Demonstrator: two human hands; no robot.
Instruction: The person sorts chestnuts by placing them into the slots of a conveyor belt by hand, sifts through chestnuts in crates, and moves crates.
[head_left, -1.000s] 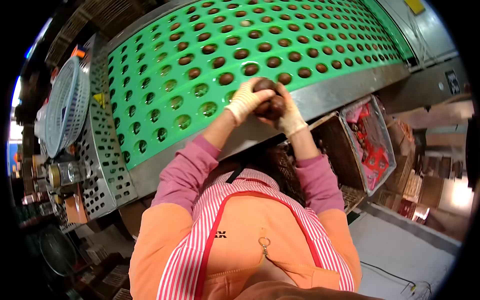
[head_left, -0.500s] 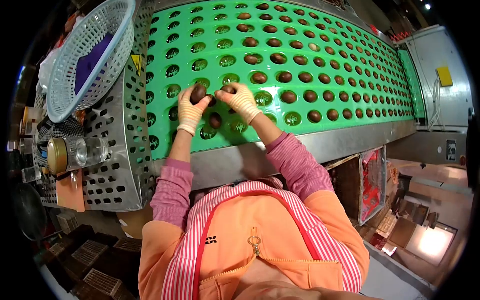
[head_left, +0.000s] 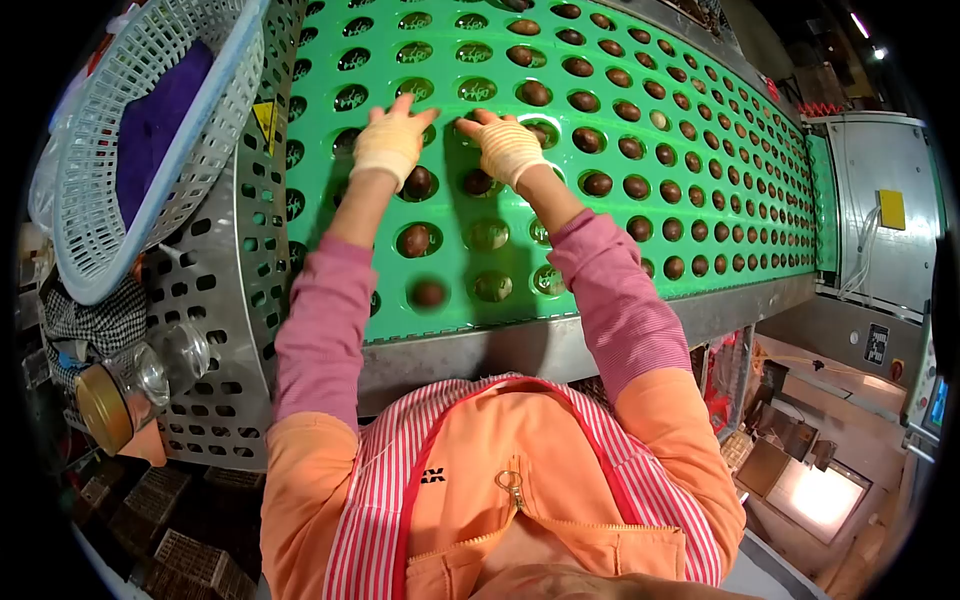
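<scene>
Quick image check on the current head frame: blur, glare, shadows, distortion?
Head view: strong fisheye bend, black corners; one brown egg-shaped item near the front edge is blurred; the bright panel at lower right is blown out; a dark shadow crosses the green surface; highlights glint on the clear jar.

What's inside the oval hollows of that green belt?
Many, though not all, hold dark brown, egg-shaped pieces. What the pale-gloved left hand and right hand cover cannot be seen.

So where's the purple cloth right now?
In the head view, the purple cloth is at the upper left, inside the blue basket, left of the green tray and the left hand.
</scene>
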